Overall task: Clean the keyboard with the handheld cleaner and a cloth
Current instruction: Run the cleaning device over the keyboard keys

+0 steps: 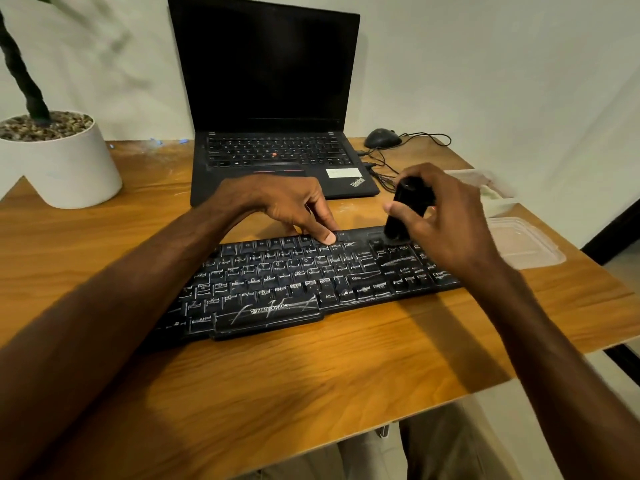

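A: Keyboard, black plastic with white-scratched keys. Where does it lie?

B: Flat on an orange-brown wooden table set against a plain white wall. It is slanted, with its right end farther from the person.

A: What else is on that tabletop?

B: Behind it is an open black laptop with a dark screen. At the far left is a white pot topped with pebbles, with a dark stem rising from it. A black wired mouse sits at the back right and a clear plastic container lies near the right edge. Something pale beyond the container is too blurred to name.

A: And the hands?

B: The left hand is at the keyboard's far edge. Its thumb presses on the top key row and its fingers curl down behind that edge, pinching it. The right hand is wrapped round a small black handheld cleaner, held upright with its lower end on the keys at the upper right.

A: How close are they?

B: Near. The thumb is just left of the cleaner.
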A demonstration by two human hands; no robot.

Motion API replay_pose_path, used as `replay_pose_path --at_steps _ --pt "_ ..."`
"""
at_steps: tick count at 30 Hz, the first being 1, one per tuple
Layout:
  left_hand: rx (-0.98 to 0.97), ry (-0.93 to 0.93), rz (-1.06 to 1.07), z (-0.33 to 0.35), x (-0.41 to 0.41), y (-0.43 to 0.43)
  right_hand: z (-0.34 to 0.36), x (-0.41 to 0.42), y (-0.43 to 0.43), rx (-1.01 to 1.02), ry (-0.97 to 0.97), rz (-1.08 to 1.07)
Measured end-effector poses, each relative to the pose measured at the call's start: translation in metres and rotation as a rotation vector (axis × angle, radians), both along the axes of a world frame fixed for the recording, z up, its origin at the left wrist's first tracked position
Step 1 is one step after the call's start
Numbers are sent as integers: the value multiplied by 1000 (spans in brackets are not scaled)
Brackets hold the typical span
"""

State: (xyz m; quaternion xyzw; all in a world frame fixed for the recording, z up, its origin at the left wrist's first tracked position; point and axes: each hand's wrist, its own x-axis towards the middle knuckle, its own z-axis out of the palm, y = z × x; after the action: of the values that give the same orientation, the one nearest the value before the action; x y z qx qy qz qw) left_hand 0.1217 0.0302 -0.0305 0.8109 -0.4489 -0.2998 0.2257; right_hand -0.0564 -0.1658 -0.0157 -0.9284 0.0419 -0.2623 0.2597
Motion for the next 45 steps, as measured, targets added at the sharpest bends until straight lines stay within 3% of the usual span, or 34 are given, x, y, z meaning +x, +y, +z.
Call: replay_pose_path --at_steps 4,8,12,17,19,22,24,28,35,41,45 --pt "9 11 0 1 -1 2 -13 1 31 -35 -5 92" --pt "17 -4 -19 3 -5 3 -4 4 27 161 -15 158" --pt "19 -4 -25 2 -3 3 -9 2 19 41 -51 28" --pt "17 -4 -51 1 4 3 -12 8 50 82 -26 203" --pt "10 -1 -59 1 1 3 -5 9 41 141 -31 186" --pt "-1 -10 -61 3 -4 2 -6 7 30 41 -45 94" --pt "-3 2 -59 4 -7 3 -12 7 41 36 -18 145" --pt "-34 -55 -33 5 -12 6 -15 8 60 36 -45 209" --pt "-84 -389 187 -3 -47 76 -19 3 63 147 2 184" --pt "-125 -257 355 -30 -88 183 -17 -3 72 219 10 123" --pt "-96 -135 381 -33 -96 210 -13 -1 60 217 20 75"
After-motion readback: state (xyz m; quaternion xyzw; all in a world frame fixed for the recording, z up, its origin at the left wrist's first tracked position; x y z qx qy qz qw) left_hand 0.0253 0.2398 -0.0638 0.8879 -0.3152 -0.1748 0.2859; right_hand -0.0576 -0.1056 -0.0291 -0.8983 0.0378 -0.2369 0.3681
